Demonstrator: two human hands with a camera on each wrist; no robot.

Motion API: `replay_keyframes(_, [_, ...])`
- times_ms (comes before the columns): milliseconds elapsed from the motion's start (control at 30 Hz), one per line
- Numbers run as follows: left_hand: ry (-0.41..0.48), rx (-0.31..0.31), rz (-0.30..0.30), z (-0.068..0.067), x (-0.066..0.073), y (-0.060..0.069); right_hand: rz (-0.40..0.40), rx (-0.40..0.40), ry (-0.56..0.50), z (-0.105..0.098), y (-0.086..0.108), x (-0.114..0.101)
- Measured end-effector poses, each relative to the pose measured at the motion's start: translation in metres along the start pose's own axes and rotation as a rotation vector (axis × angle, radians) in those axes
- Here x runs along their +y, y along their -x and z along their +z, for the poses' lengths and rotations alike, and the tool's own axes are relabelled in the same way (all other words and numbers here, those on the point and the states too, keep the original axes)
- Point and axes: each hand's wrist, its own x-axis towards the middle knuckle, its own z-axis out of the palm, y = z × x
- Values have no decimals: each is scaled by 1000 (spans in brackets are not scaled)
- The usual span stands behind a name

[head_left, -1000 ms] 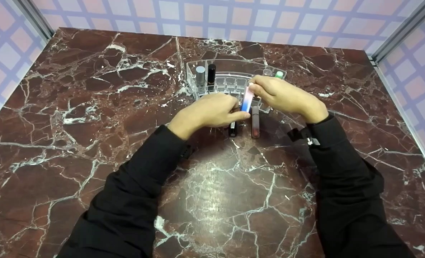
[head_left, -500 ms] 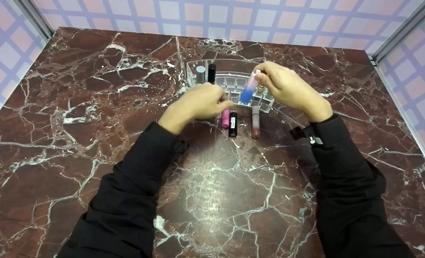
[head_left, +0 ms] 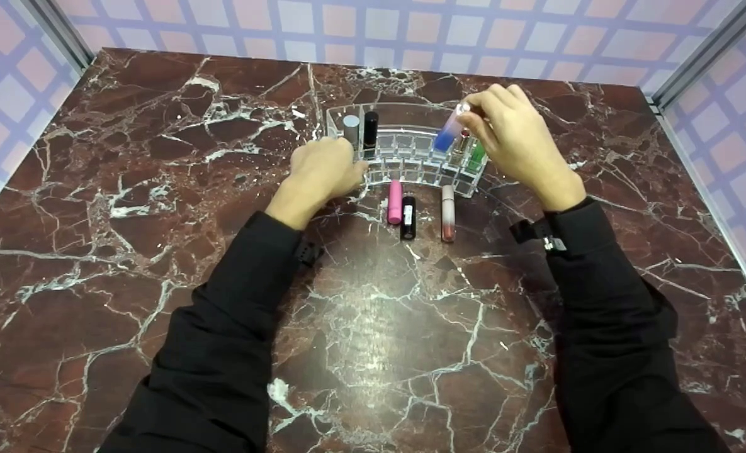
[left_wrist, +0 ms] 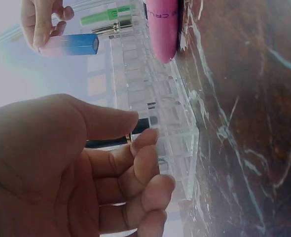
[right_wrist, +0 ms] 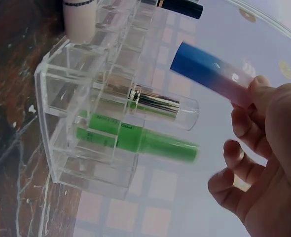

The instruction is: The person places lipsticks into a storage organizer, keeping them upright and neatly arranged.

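Observation:
My right hand pinches a pink-to-blue lipstick tube by its pink end. The tube tilts above the right part of a clear, curved, tiered lipstick organizer, its blue end downward; in the right wrist view it is apart from the slots. Near it, a gold lipstick with a clear cap and a green tube stand in the organizer. At the organizer's left end is my left hand, fingers loosely bent with nothing held; I cannot tell whether it touches the acrylic.
Before the organizer lie a pink tube, a black tube with a white label and a frosted lip gloss tube with a reddish end. A silver-grey tube and a black tube stand in its back left.
My right hand has carried the pink-to-blue tube up, back and right over the organizer. The left hand has drawn away leftward from the tube, uncovering the pink tube.

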Motion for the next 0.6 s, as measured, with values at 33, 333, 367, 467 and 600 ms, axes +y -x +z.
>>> replay_keyframes(33, [2,1,-12,0,-1,0,-2,10,7,1,0,1])
replay_keyframes(333, [-2,-35,-40,3,-5,-5,-26,35,82,13,1,9])
replay_keyframes(367, [-2,-35,-33,3,-6,-5,-32,41,86,14,1,10])
replay_keyframes(467, [-5,-37,-18,4,-7,-6,-42,70,89,17,2,12])
replay_keyframes(600, [-9,-36,-12,4,-7,-6,-40,92,90,22,2,12])
